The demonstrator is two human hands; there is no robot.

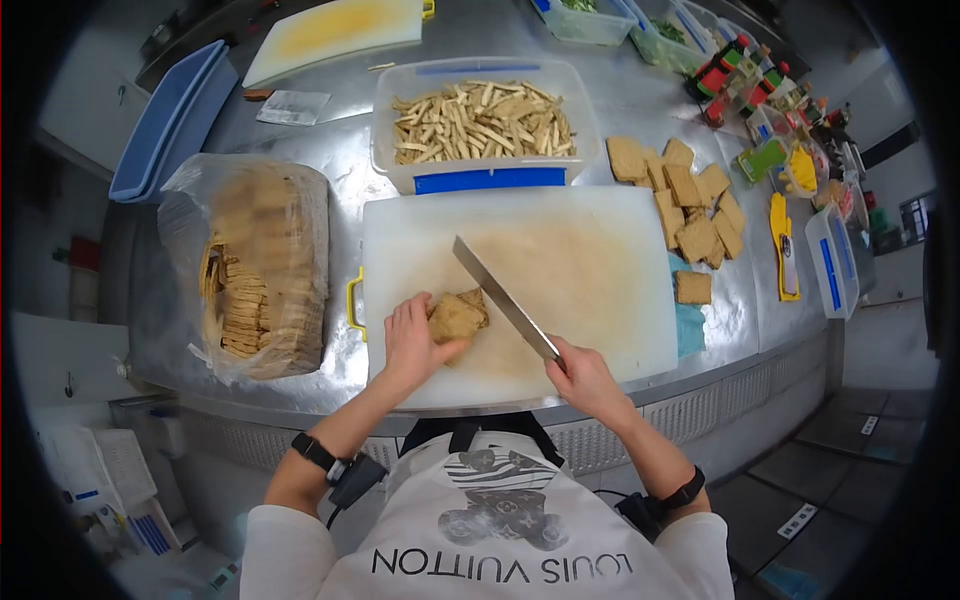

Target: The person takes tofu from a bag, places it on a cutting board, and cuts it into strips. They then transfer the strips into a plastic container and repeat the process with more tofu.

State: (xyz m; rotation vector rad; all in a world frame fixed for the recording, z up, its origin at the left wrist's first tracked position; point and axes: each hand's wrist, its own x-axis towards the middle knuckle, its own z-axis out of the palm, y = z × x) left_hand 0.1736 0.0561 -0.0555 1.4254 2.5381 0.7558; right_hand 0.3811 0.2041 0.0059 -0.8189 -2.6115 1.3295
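On the white cutting board (600, 300) lies a small stack of brown tofu-like slabs (457, 316). My left hand (412, 342) rests against the stack's left side, its fingers and thumb around that edge. In my right hand (588, 378) is the handle of a knife (505, 300), its long blade slanting up and left over the board, just right of the stack. Beyond the board stands a clear container (390, 172) full of cut brown strips (480, 122). Loose brown slabs (695, 200) lie in a pile at the board's right.
A plastic bag of stacked slabs (265, 270) sits left of the board. Blue bins (170, 130) and another board (262, 62) are farther back. Bottles (715, 75), a yellow-handled tool (781, 245) and a blue-edged container (838, 262) are at the right.
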